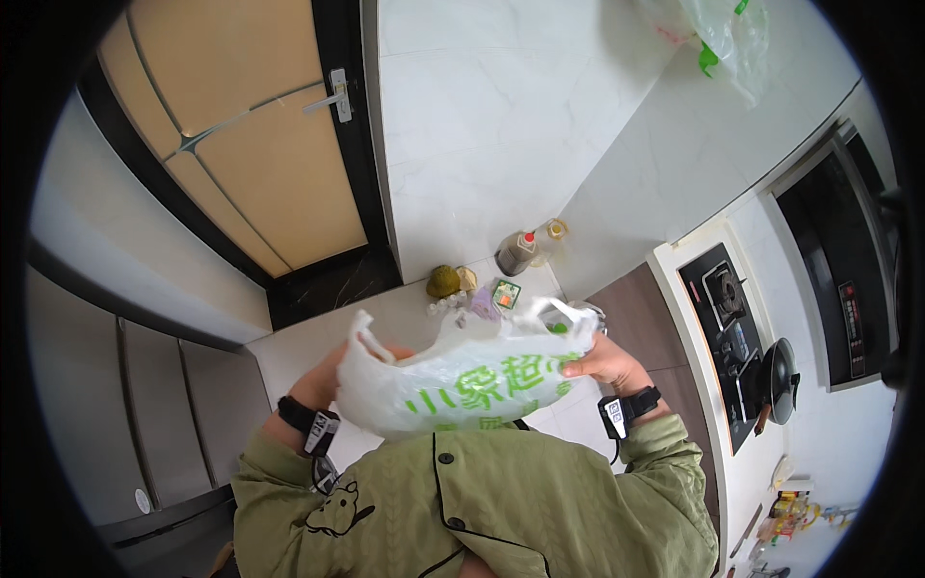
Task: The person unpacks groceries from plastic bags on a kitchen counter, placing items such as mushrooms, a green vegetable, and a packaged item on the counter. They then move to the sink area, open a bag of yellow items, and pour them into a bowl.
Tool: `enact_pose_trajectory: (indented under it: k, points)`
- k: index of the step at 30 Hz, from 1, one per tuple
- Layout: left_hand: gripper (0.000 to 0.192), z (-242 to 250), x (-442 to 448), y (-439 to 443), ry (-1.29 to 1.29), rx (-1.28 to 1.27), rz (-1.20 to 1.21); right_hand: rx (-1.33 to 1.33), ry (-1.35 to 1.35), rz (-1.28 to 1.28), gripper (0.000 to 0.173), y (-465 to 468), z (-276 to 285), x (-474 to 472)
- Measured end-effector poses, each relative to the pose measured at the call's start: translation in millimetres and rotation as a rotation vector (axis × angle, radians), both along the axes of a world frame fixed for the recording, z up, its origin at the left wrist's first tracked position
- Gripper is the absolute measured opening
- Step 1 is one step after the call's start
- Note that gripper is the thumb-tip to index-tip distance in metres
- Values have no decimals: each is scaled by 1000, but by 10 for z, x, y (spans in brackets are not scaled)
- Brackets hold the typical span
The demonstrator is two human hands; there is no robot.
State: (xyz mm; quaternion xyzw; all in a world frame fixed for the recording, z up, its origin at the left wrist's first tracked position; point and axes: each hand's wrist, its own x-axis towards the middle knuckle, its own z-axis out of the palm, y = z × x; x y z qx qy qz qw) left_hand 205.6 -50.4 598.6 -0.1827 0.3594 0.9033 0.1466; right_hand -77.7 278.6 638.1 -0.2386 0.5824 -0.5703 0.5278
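Observation:
A white plastic carrier bag [462, 383] with green writing is stretched out in front of my chest, its mouth and handles upward. My right hand [603, 360] pinches its right side, thumb on the printed face. At the other end, my left hand [394, 352] holds the bag, largely covered by the plastic; only part of the fingers shows through the opening. What the bag contains, if anything, is hidden. Beyond it on the floor are a purple bag [485, 303], a green-and-white box [506, 294] and a green round fruit or gourd [443, 281].
Near the wall stand a dark-liquid bottle [517, 254] with a red cap and a clear jug [555, 238]. On the right, a counter carries a gas hob [723, 318] and a wok [780, 381]. A door [246, 144] and a grey refrigerator [159, 404] are leftward.

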Motion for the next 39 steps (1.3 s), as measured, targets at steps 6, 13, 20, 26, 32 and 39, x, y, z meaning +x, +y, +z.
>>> enact_pose_trajectory:
  k: [6, 13, 20, 26, 32, 39]
  points:
    - [65, -447, -261, 583, 55, -166, -319, -3, 394, -180, 55, -231, -25, -465]
    - [51, -136, -754, 895, 449, -242, -596, 253, 407, 23, 55, -1062, 107, -190]
    - [46, 403, -676, 587, 497, -671, -534, -32, 324, 969, 63, -1156, 152, 277]
    - [58, 873, -169, -22, 506, -512, -337, -229, 193, 960, 57, -796, 246, 246]
    - [39, 1190, -132, 262, 909, -1464, 21, -182, 131, 977, 52, -893, -45, 185]
    - [62, 825, -851, 414, 933, -1431, -436, -110, 38, 973, 46, -931, -436, 113]
